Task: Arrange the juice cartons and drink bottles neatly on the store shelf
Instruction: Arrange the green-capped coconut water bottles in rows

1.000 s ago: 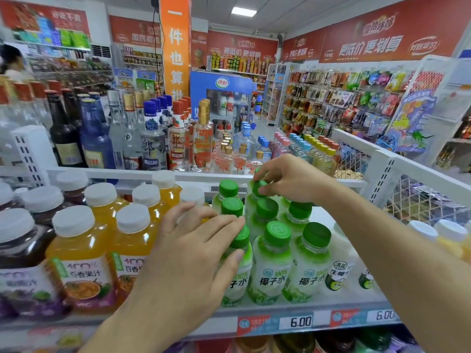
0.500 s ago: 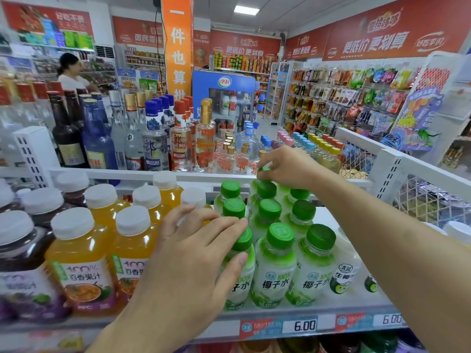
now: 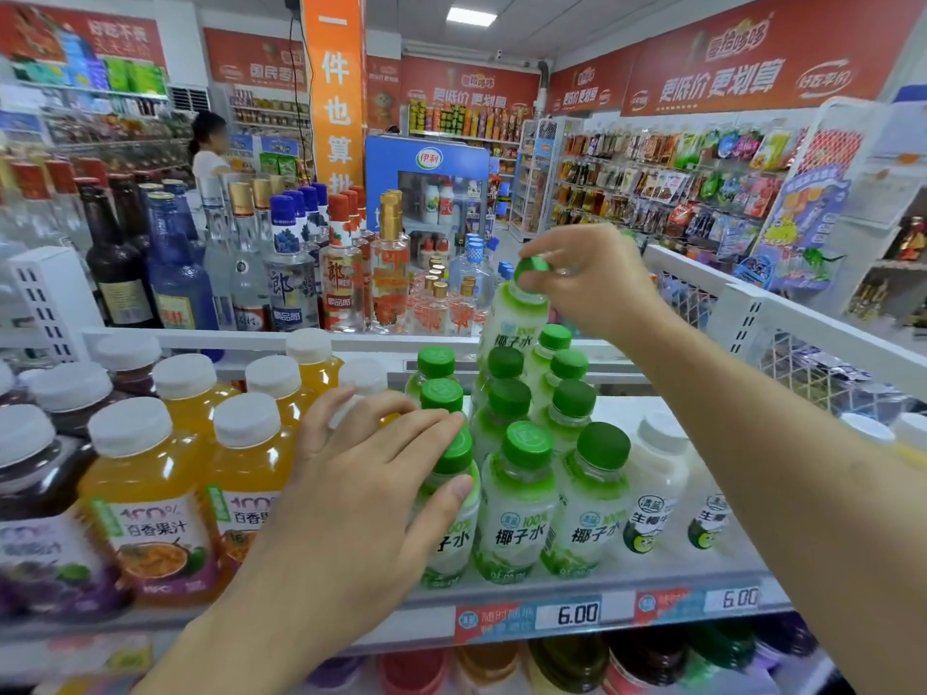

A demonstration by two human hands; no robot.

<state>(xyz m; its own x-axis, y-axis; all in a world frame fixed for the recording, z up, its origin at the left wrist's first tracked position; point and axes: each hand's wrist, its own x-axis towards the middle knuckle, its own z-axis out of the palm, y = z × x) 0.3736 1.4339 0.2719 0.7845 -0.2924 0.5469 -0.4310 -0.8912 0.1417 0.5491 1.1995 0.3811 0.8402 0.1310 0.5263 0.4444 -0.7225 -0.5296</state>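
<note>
Right hand (image 3: 587, 278) pinches green cap of coconut bottle (image 3: 511, 318), lifted above back rows. Left hand (image 3: 366, 474), fingers spread, rests on front bottle (image 3: 446, 514) on shelf (image 3: 627, 589). Likely full, moderately heavy; smooth plastic probably slippery: body hold safer than cap.

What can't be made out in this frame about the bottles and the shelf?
- Front-left green-capped bottle: the left hand covers most of its label in the head view.
- Lifted bottle: the right hand's fingers hide part of its cap.
- Bottom-shelf bottles: cut off by the lower edge.
- Price tag small print: too blurred to read.
- Purple juice label: blurred at the left edge.
</note>
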